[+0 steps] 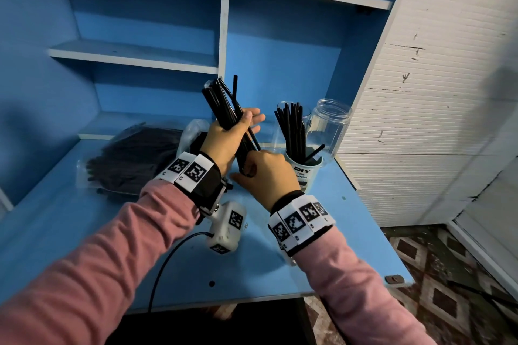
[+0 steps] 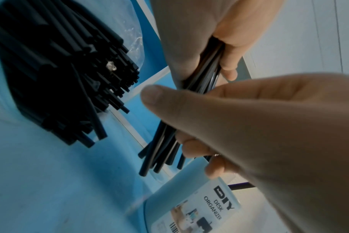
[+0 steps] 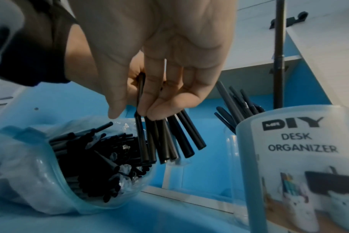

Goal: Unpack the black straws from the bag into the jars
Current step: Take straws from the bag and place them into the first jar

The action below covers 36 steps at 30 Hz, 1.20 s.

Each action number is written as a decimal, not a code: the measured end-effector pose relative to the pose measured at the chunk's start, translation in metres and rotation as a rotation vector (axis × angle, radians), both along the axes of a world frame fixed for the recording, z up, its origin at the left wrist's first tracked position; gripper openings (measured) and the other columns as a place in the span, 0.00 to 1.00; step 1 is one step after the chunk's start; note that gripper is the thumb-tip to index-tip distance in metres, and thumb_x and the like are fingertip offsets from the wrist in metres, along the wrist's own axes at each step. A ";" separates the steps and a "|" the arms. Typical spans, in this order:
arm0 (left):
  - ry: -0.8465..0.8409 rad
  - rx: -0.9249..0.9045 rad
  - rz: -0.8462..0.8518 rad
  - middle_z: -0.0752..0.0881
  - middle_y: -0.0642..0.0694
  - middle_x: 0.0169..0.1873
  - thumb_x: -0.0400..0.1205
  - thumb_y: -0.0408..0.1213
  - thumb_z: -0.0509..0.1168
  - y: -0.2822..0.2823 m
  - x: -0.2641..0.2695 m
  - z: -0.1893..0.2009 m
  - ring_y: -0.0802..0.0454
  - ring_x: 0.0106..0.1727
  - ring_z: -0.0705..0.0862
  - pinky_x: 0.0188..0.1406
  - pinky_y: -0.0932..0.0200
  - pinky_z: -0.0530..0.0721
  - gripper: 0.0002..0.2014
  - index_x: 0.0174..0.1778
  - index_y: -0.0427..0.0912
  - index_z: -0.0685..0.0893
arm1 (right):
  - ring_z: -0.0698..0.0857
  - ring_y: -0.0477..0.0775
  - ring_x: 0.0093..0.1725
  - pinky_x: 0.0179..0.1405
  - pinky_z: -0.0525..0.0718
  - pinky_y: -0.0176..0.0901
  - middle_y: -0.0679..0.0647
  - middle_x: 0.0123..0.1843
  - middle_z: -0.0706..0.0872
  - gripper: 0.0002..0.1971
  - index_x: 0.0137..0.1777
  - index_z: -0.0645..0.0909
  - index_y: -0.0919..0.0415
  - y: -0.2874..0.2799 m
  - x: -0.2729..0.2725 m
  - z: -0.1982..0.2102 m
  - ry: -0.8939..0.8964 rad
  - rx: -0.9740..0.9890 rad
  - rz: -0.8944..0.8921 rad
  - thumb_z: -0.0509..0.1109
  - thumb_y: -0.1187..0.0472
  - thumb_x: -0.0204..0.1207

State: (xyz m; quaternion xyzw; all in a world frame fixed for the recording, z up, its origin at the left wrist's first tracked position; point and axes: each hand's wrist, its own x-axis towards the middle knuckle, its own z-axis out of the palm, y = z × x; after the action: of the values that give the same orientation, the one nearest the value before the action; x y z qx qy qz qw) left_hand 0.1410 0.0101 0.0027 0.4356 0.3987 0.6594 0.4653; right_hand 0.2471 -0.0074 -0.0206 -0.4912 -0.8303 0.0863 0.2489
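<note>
My left hand (image 1: 229,134) grips a bundle of black straws (image 1: 221,103) and holds it tilted up above the blue desk. Just below it, my right hand (image 1: 266,173) pinches the bundle's lower ends (image 3: 169,141) between thumb and fingers. In the left wrist view both hands wrap the same straws (image 2: 163,149). The clear bag (image 1: 131,159) lies on the desk to the left, full of black straws, with its open mouth (image 3: 90,157) towards my hands. To the right a labelled jar (image 1: 304,173) holds several straws upright. An empty clear jar (image 1: 332,126) stands behind it.
Blue shelves (image 1: 134,56) rise behind the desk. A white slatted panel (image 1: 420,92) closes off the right side, right behind the jars. The desk's right edge (image 1: 372,218) drops to a patterned floor. A black cable (image 1: 168,260) runs across the near desk.
</note>
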 end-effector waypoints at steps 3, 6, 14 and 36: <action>0.014 0.008 0.018 0.88 0.42 0.53 0.87 0.37 0.59 0.000 0.000 0.001 0.58 0.50 0.89 0.56 0.63 0.85 0.11 0.57 0.36 0.84 | 0.84 0.62 0.46 0.39 0.79 0.46 0.57 0.47 0.84 0.12 0.44 0.80 0.59 0.000 -0.005 0.002 -0.047 0.057 -0.045 0.72 0.51 0.75; 0.048 0.013 0.027 0.89 0.41 0.53 0.87 0.36 0.60 0.000 -0.002 0.000 0.54 0.51 0.89 0.53 0.66 0.86 0.11 0.57 0.35 0.84 | 0.84 0.64 0.47 0.38 0.77 0.45 0.58 0.48 0.84 0.09 0.46 0.80 0.61 0.000 -0.007 0.001 -0.070 0.081 -0.070 0.68 0.54 0.77; 0.076 0.031 0.053 0.89 0.43 0.50 0.87 0.37 0.60 -0.001 -0.003 0.003 0.52 0.49 0.89 0.53 0.64 0.85 0.09 0.52 0.40 0.85 | 0.82 0.65 0.42 0.34 0.70 0.45 0.59 0.47 0.80 0.07 0.48 0.77 0.63 -0.004 -0.007 0.002 -0.032 0.131 -0.079 0.65 0.60 0.76; -0.140 0.241 0.300 0.90 0.47 0.40 0.87 0.34 0.61 0.009 -0.036 0.036 0.53 0.45 0.90 0.59 0.54 0.85 0.08 0.47 0.38 0.85 | 0.82 0.66 0.60 0.51 0.80 0.48 0.67 0.60 0.82 0.12 0.58 0.76 0.71 0.003 0.010 0.001 -0.262 -0.255 -0.220 0.60 0.73 0.76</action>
State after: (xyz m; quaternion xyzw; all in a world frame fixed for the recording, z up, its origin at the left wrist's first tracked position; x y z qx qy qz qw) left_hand 0.1046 0.0189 0.0387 0.3771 0.3441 0.7928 0.3329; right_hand 0.2567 -0.0049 -0.0195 -0.6135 -0.7792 0.0982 0.0824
